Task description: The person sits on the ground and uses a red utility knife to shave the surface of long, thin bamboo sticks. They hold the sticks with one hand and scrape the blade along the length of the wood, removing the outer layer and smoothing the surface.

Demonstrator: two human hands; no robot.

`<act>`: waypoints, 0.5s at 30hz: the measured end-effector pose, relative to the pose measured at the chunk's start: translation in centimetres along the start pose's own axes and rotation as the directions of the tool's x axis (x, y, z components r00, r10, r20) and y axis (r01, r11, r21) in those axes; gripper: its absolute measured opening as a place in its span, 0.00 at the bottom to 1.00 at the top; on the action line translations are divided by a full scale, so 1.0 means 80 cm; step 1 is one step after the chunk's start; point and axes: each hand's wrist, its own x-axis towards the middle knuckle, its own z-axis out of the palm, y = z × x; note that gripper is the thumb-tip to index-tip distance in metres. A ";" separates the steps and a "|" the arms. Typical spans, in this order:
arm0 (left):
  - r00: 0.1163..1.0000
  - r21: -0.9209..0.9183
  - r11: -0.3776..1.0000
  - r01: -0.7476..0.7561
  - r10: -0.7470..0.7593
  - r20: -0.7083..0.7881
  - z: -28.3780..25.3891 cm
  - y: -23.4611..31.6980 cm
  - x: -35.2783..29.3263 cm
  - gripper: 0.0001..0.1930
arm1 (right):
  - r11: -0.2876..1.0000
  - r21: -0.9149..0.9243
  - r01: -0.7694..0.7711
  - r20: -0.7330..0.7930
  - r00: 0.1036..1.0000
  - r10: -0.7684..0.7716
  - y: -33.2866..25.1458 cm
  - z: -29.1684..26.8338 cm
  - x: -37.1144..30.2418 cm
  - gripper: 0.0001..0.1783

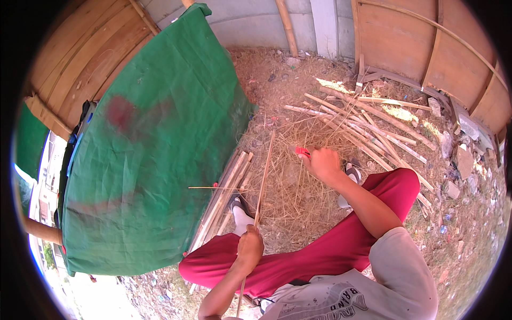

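My left hand (249,248) is closed around a long, thin bamboo strip (265,178). The strip slants up and away over my lap, and its lower end passes below my hand beside my shirt. Farther forward and to the right, my right hand (324,162) grips a small red object (302,151). Only its red end shows past the thumb, so I cannot tell its kind. The right hand is apart from the strip. Beneath both hands, thin bamboo shavings (293,202) cover the ground between my feet.
Split bamboo strips (373,133) lie in a loose pile at the far right. More strips (218,197) are stacked at the left, along a large green tarp (144,138). Wooden panels (400,42) stand at the back right, with rubble (465,160) near them.
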 end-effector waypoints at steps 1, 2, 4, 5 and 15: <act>0.997 -0.001 0.997 -0.071 0.071 -0.025 0.002 0.008 0.006 0.08 | 1.000 -0.022 0.022 -0.001 1.000 -0.022 -0.004 -0.001 -0.004 0.25; 0.989 0.001 0.991 -0.135 0.135 -0.052 0.001 0.014 0.007 0.08 | 0.998 -0.038 0.049 0.002 0.999 -0.049 -0.007 0.000 -0.007 0.24; 0.973 0.003 0.977 -0.215 0.214 -0.087 -0.002 0.032 0.009 0.08 | 0.995 -0.064 0.074 -0.017 0.997 -0.076 -0.001 0.009 -0.008 0.24; 0.970 0.003 0.974 -0.227 0.226 -0.092 -0.006 0.043 0.006 0.09 | 0.994 -0.073 0.086 -0.023 0.996 -0.088 -0.003 0.011 -0.010 0.23; 0.985 0.072 0.984 -0.165 0.168 -0.032 0.010 0.044 0.019 0.08 | 0.995 0.005 0.099 -0.083 0.992 -0.098 -0.004 0.004 -0.011 0.22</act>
